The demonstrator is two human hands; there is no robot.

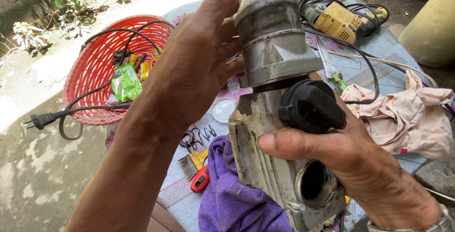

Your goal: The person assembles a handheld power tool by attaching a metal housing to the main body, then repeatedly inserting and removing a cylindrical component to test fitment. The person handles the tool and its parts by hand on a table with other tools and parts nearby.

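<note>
Grey metal power-tool housing [272,118]: right hand [350,161] clamped on lower body, left hand [199,66] gripping upper section; purple cloth [230,194] beneath.

— Where is the power tool body [277,94] sitting?
— Centre, over the worktop [379,47]. The basket [95,71] is lying at nine o'clock, the drill [334,21] at one, the rag [407,113] at three, the cloth [227,194] at six.

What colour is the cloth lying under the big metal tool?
The cloth is purple, seen best in the head view, just below the grey metal tool.
</note>
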